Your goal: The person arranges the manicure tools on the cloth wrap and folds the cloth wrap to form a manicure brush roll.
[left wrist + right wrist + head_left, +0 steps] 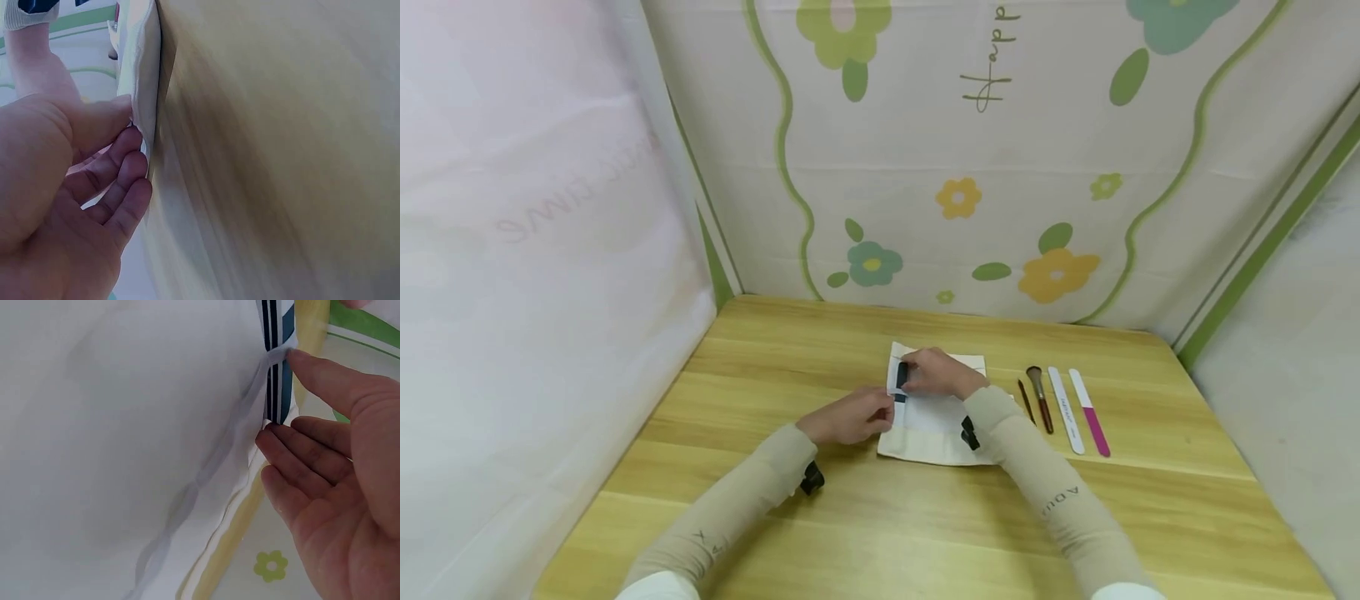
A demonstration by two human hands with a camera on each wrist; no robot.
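Note:
A cream cloth organizer [925, 446] lies spread on the wooden table, with a pale band stitched in loops across it [187, 503]. Through one loop runs a flat, dark blue strip with white stripes [274, 387], also seen dark near the cloth's left side in the head view. My right hand [936, 372] pinches this strip, its thumb tip right at the loop and its fingers by the strip's end. At the cloth's left edge, my left hand [853, 415] pinches the fabric between thumb and fingers; the edge [145, 81] shows up close in the left wrist view.
Right of the cloth lie a thin dark stick [1026, 400], a makeup brush [1040, 396], a white nail file [1066, 410] and a white-and-magenta nail file [1090, 412]. Flower-printed fabric walls [910, 167] rise behind and beside the table [880, 525].

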